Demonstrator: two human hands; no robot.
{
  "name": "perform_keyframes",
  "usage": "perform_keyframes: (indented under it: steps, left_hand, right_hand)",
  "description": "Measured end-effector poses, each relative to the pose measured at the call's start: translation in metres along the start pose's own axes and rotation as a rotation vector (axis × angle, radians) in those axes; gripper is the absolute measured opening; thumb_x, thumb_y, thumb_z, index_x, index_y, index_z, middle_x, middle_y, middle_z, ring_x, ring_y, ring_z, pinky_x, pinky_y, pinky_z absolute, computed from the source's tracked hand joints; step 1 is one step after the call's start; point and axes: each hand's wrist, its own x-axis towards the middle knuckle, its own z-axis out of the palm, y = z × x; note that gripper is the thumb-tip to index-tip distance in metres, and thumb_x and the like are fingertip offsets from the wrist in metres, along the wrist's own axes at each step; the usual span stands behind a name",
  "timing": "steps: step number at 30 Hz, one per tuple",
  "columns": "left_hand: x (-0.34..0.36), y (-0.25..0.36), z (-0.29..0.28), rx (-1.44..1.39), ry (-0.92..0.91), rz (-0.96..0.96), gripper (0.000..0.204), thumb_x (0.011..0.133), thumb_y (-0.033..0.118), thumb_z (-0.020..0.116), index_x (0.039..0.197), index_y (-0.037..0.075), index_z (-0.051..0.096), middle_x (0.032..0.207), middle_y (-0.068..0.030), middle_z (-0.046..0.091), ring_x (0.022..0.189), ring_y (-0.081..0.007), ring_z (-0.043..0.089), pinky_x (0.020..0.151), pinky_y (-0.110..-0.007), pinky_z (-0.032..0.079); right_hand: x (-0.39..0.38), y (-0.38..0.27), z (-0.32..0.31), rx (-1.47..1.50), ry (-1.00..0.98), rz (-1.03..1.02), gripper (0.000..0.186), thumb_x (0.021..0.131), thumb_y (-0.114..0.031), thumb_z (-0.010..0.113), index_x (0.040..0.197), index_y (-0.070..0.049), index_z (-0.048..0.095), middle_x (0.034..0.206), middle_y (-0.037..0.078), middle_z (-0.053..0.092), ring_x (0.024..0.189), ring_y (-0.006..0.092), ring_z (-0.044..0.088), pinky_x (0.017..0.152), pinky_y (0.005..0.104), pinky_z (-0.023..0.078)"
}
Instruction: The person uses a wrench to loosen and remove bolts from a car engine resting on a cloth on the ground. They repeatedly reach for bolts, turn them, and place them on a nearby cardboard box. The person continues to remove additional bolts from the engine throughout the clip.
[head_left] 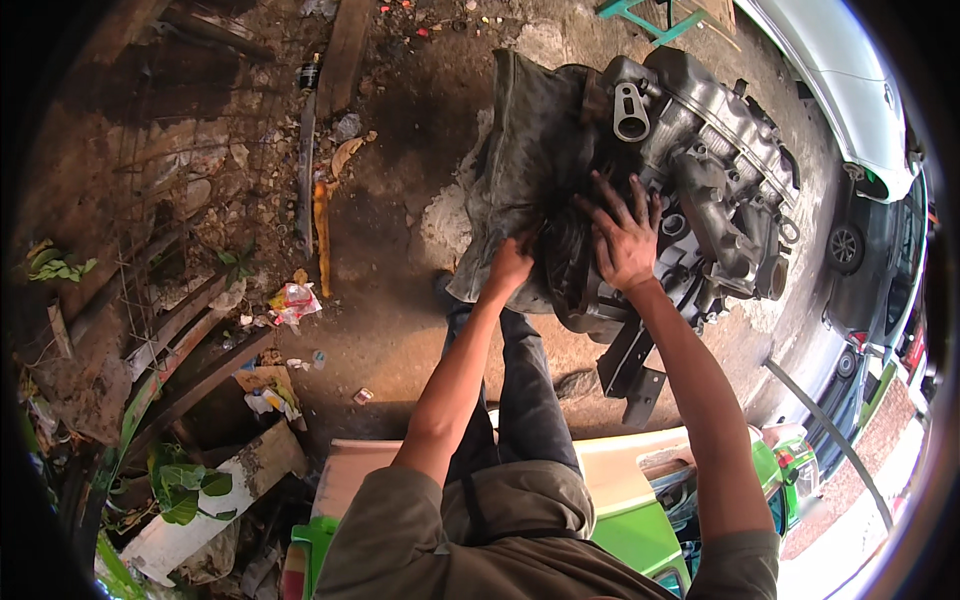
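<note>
An engine [700, 190] with a grey metal cover sits on the ground in front of me. A worn, dirty dark sheet [520, 120] lies against its left side. My left hand [511, 268] is closed low down where the sheet meets a blackened, rounded part [570, 265] of the engine. Its fingers are turned away, so what they grip is hidden. With fingers spread, my right hand [628, 240] rests on the engine's near side, right of that blackened part. A slotted metal bracket [630, 112] stands out near the engine's far end.
Debris, planks [200, 390] and leafy plants [180, 485] lie to the left. Behind my legs is a green and peach vehicle body [620, 455]. A pale car [825, 70] and a dark car [860, 240] stand at right. A teal stool [650, 18] is at the far edge.
</note>
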Motion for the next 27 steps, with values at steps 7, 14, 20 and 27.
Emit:
perform_keyframes:
  steps: [7,14,20,27]
  left_hand:
    - [-0.002,0.003,-0.004,0.153,-0.093,-0.064,0.044,0.091,0.014,0.056,0.135,0.014,0.06,0.103,-0.0283,0.068,0.101,-0.0449,0.064,0.081,-0.049,0.052]
    - [-0.008,0.038,-0.009,0.36,-0.163,-0.109,0.05,0.092,0.015,0.055,0.142,0.014,0.053,0.113,-0.0269,0.066,0.108,-0.0442,0.062,0.09,-0.048,0.051]
    - [-0.003,0.042,-0.011,0.189,-0.177,-0.103,0.043,0.095,0.022,0.054,0.136,0.009,0.057,0.12,-0.0262,0.065,0.115,-0.0452,0.058,0.096,-0.047,0.049]
    - [0.004,0.041,-0.012,0.15,-0.237,-0.392,0.039,0.098,0.027,0.05,0.124,0.0,0.063,0.124,-0.0292,0.061,0.119,-0.0468,0.055,0.099,-0.046,0.045]
  right_hand:
    - [0.002,0.002,0.003,-0.008,0.011,-0.016,0.057,0.083,-0.021,0.058,0.139,-0.029,0.058,0.162,-0.004,0.033,0.151,0.0363,0.023,0.119,0.0635,0.016]
    - [0.001,0.003,0.002,0.003,0.017,-0.024,0.056,0.082,-0.021,0.058,0.137,-0.028,0.06,0.161,-0.003,0.035,0.15,0.036,0.024,0.118,0.064,0.017]
    - [0.001,0.002,0.002,0.009,0.006,-0.012,0.054,0.082,-0.021,0.058,0.136,-0.027,0.061,0.161,-0.003,0.035,0.15,0.0356,0.024,0.118,0.0646,0.017]
    - [0.0,0.002,0.002,0.021,-0.005,-0.005,0.053,0.082,-0.021,0.058,0.134,-0.026,0.062,0.161,-0.003,0.035,0.151,0.0354,0.023,0.118,0.0652,0.016]
